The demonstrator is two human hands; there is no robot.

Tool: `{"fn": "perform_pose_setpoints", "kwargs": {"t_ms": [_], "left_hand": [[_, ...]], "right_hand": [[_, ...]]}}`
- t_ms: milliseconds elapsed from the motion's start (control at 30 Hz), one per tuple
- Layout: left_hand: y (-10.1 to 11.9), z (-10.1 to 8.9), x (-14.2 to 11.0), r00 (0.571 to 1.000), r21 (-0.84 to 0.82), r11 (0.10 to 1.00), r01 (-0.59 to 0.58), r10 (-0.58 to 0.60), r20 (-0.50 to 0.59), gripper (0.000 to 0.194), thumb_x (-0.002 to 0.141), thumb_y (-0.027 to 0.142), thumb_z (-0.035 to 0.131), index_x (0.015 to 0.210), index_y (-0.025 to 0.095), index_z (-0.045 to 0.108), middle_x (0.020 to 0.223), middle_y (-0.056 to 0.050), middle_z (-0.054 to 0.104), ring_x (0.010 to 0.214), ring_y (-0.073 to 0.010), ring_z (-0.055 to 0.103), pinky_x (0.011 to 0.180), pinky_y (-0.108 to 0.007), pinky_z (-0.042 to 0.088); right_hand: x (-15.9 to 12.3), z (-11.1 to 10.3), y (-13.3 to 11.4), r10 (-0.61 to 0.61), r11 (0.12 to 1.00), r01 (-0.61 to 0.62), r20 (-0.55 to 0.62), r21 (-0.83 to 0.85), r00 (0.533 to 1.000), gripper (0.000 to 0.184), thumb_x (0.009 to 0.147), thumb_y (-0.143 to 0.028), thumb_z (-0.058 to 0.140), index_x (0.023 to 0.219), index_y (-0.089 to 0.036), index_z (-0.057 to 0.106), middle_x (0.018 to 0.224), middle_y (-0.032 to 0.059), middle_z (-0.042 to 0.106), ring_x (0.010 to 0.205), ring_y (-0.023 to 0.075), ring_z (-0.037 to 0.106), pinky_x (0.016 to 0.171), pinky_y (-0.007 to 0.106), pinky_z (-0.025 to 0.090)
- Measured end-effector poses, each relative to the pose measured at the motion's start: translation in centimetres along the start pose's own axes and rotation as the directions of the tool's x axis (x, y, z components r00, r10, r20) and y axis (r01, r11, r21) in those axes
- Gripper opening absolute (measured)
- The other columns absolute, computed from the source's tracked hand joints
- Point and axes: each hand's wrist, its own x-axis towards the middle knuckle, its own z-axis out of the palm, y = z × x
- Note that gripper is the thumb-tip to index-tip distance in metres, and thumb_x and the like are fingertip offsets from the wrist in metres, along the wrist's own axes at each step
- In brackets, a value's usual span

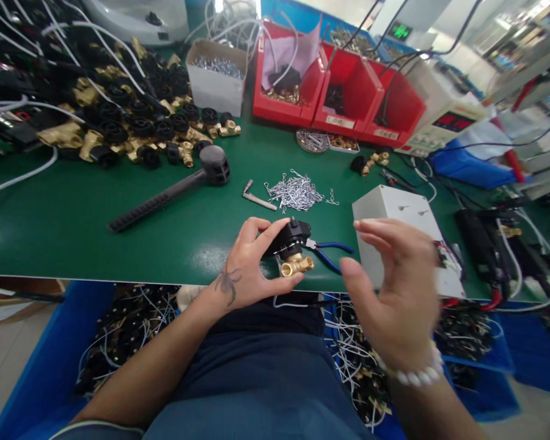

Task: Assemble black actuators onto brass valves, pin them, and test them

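My left hand (252, 263) is closed around a brass valve with a black actuator (297, 235) at the table's front edge. Its brass body (297, 266) faces me, and a white cable hangs below. To the right, my right hand (392, 281) is raised, slightly blurred, with thumb and fingers apart and nothing between them. Blue-handled pliers (332, 249) lie between the two hands, partly behind the valve. Beyond the left hand sit a pile of metal spring clips (296, 192) and a small bent metal hex key (259, 198).
A black mallet (178, 189) lies left of the clips. Brass valves with black caps (137, 125) crowd the back left. Behind stand a white box of clips (217, 85) and red bins (343, 116). A grey box (394, 208) stands right; blue crates (41, 366) sit below.
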Motion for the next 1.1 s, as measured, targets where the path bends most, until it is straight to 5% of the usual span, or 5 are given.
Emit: {"fn": "perform_pose_setpoints", "kwargs": {"t_ms": [167,500,700,867,1100], "left_hand": [[0.0,-0.1,0.0,1.0,-0.001,1.0,-0.011,0.011,-0.012,0.072,0.077,0.04,0.078,0.142,0.019,0.052,0.115,-0.009,0.054,0.106,-0.0227,0.057,0.092,-0.041,0.059],[-0.2,-0.2,0.0,1.0,0.002,1.0,0.0,0.0,0.004,0.075,0.077,0.042,0.078,0.144,0.022,0.052,0.113,-0.007,0.051,0.104,-0.023,0.055,0.088,-0.041,0.059],[-0.2,-0.2,0.1,1.0,0.008,1.0,-0.028,0.028,0.003,0.075,0.078,0.04,0.078,0.144,0.017,0.052,0.112,-0.008,0.05,0.103,-0.0225,0.054,0.09,-0.041,0.058],[-0.2,-0.1,0.1,1.0,0.022,0.999,-0.026,0.026,0.004,0.076,0.078,0.042,0.078,0.145,0.02,0.051,0.111,-0.007,0.051,0.1,-0.0218,0.054,0.089,-0.041,0.057],[-0.3,0.0,0.1,0.999,0.021,0.999,-0.048,0.048,-0.013,0.074,0.079,0.041,0.077,0.145,0.021,0.051,0.111,-0.007,0.051,0.1,-0.0215,0.054,0.089,-0.04,0.057]], "right_hand": [[-1.7,3.2,4.4,0.118,0.946,-0.006,0.325,-0.325,0.938,0.056,0.1,-0.047,0.049,0.142,-0.011,0.058,0.131,0.0263,0.058,0.122,0.0387,0.055,0.101,0.06,0.049],[1.2,-1.9,3.1,0.193,0.881,-0.363,0.472,0.303,0.86,0.057,0.106,-0.054,0.022,0.117,-0.019,0.064,0.082,0.0054,0.062,0.064,0.0156,0.061,0.057,0.031,0.053],[1.5,-2.5,1.8,0.033,0.986,0.006,-0.233,0.165,0.972,0.018,0.091,-0.022,0.065,0.109,-0.027,0.064,0.091,0.0022,0.061,0.075,0.0157,0.06,0.068,0.032,0.05],[2.5,-2.0,2.2,-0.178,0.979,0.199,0.284,-0.044,0.942,0.022,0.089,-0.013,0.056,0.105,-0.024,0.065,0.083,0.0023,0.063,0.07,0.0168,0.06,0.062,0.03,0.048],[2.1,-1.6,2.5,-0.099,0.993,0.111,-0.194,0.049,0.976,0.024,0.088,-0.013,0.06,0.108,-0.026,0.064,0.093,0.0033,0.065,0.072,0.0178,0.06,0.064,0.033,0.045]]}}
